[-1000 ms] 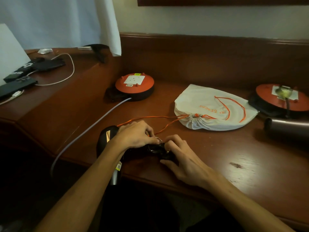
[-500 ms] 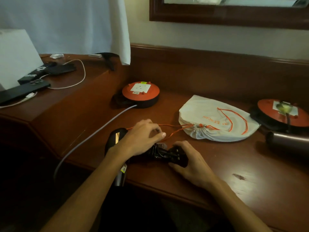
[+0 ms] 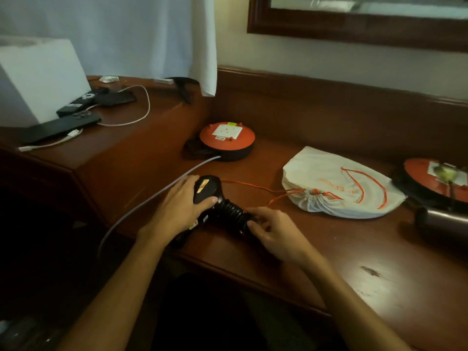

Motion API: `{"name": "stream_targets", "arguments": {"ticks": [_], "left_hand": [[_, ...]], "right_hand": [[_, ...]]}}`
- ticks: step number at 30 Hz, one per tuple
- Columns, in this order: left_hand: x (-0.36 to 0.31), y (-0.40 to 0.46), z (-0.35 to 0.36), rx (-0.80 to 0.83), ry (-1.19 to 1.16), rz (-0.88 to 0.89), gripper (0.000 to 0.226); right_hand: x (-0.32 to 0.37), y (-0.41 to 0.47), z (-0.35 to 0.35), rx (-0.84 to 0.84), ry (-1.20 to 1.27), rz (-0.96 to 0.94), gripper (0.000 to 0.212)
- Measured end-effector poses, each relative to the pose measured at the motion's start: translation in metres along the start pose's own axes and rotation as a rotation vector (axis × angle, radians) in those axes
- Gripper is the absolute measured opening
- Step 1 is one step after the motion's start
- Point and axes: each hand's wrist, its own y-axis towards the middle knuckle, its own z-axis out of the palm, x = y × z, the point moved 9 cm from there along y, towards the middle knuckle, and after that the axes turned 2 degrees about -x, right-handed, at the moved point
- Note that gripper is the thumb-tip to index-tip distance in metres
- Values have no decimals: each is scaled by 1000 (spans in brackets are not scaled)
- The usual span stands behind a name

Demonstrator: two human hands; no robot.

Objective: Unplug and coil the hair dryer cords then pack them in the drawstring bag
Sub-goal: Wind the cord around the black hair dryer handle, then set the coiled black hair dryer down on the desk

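Your left hand (image 3: 177,206) grips the hair dryer (image 3: 211,193); your right hand (image 3: 272,230) fingers pinch its coiled cord (image 3: 231,215). The drawstring bag (image 3: 339,183) lies cinched nearby, beside an orange reel (image 3: 226,138).

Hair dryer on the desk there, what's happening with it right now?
The left hand grips the black hair dryer while the right hand holds its coiled black cord against the desk. The white drawstring bag lies cinched shut to the right, so this dryer isn't packed yet.
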Motion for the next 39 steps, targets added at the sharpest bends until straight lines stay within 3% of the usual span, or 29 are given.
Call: {"name": "stream_targets", "arguments": {"ticks": [4, 6, 9, 11, 14, 21, 26, 28, 32, 36, 39], "left_hand": [[-7, 14, 3, -68, 119, 23, 73], [-6, 9, 13, -93, 145, 36, 69], [-3, 6, 16, -165, 230, 72, 69], [-7, 10, 17, -165, 252, 112, 71], [-19, 22, 21, -149, 311, 225, 75], [-27, 48, 29, -81, 353, 202, 71], [-41, 58, 40, -2, 280, 227, 68], [-43, 61, 40, 10, 252, 239, 68], [-43, 66, 38, 15, 224, 236, 69], [-55, 52, 32, -101, 200, 222, 69], [-67, 30, 25, -210, 85, 169, 66]], "right_hand": [[8, -3, 12, -58, 59, 85, 17], [2, 10, 2, -77, 60, 100, 22], [-17, 37, -22, -153, -216, 31, 37], [-43, 50, -19, -35, -414, 53, 54], [-80, 52, -12, 43, -539, 157, 60], [-109, 29, -63, -138, -630, 234, 46], [-127, 5, -103, -231, -710, 225, 15], [-131, -4, -112, -247, -742, 235, 18], [-120, -16, -115, -187, -712, 216, 48], [-75, -13, -115, -245, -820, 127, 36], [-48, 13, -95, -251, -771, 82, 32]]}}
